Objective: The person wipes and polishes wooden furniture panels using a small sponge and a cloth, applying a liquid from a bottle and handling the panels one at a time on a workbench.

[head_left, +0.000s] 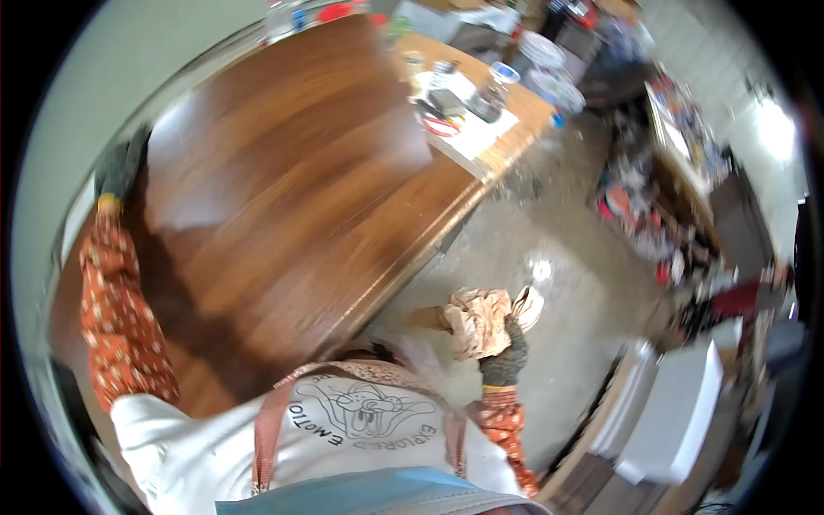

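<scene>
My right hand (505, 358), in a dark grey-green glove, is closed on a crumpled beige cloth (479, 322). It holds the cloth over the floor, to the right of the table and apart from it. My left hand (122, 167), in a similar dark glove, reaches to the left edge of a glossy brown wood-grain board (283, 137). Its fingers look stretched out along that edge, though they are blurred. The board lies over another wood-grain surface (378, 232), whose right edge is a pale strip. Orange patterned sleeves cover both my forearms.
Beyond the board, a table corner (528, 120) bears white paper, a jar (491, 99) and small items. Cluttered shelving (678, 163) stands far right. White panels (674, 412) lie at the lower right. A wall (129, 77) runs along the left.
</scene>
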Motion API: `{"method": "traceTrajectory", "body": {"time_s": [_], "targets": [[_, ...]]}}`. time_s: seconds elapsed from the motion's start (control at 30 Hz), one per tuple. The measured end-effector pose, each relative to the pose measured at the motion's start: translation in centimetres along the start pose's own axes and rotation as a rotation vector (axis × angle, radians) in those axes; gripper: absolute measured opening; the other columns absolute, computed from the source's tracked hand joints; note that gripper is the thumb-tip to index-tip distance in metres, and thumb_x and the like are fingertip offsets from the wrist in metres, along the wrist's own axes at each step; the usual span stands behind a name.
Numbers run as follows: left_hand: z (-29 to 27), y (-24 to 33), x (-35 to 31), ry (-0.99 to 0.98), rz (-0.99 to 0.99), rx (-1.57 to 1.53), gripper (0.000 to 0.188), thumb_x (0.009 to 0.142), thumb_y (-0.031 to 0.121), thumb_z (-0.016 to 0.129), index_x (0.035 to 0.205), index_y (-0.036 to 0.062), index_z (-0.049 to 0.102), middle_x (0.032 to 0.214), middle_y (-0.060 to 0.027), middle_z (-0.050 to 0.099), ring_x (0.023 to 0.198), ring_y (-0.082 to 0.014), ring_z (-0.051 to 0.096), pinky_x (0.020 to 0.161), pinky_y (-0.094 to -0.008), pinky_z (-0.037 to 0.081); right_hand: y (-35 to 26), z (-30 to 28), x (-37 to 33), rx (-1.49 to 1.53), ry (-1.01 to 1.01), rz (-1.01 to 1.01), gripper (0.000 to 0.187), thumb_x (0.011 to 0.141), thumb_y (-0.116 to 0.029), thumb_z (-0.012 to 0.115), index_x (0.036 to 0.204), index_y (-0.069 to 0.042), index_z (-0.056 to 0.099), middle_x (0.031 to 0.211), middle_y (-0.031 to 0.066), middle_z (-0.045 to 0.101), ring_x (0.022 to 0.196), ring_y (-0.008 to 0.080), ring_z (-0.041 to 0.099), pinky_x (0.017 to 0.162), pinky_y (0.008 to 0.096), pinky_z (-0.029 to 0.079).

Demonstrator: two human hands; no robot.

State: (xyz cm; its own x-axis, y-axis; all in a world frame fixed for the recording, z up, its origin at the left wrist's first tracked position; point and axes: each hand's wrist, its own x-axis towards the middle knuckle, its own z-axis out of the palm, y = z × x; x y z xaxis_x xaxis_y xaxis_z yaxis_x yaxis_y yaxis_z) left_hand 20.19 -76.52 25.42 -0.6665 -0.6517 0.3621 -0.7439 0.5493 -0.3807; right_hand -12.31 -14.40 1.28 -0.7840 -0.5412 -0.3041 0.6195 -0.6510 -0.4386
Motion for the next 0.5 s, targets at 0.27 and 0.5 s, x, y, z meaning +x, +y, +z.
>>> {"method": "traceTrajectory", "body": {"time_s": [0.27,0.5], "targets": [[13.0,-2.9,-2.4,-0.006,0.217,0.156,0.050,0.093,0.010,0.039,0.143,0.0111,0.032,0.100,-0.0164,0.062,0.082,-0.0295,0.062,0.073,-0.0421,0.050,0.0,0.2,-4.9,-0.003,0.192,-0.272,0.039,0.082,-0.007,0.060,0.120,0.003,0.055,0.112,0.0177,0.062,0.101,0.0338,0.062,0.090,0.0462,0.051],[9.7,6.8,-11.1,-0.385,-0.252,-0.357,0.060,0.095,0.054,0.033,0.110,0.0044,0.063,0.098,-0.0263,0.062,0.093,-0.0430,0.057,0.087,-0.0492,0.043,1.0,4.4,-3.2,-0.150,0.124,-0.172,0.039,0.079,0.002,0.060,0.118,0.003,0.055,0.106,0.0155,0.064,0.094,0.0288,0.064,0.085,0.0418,0.054]]}}
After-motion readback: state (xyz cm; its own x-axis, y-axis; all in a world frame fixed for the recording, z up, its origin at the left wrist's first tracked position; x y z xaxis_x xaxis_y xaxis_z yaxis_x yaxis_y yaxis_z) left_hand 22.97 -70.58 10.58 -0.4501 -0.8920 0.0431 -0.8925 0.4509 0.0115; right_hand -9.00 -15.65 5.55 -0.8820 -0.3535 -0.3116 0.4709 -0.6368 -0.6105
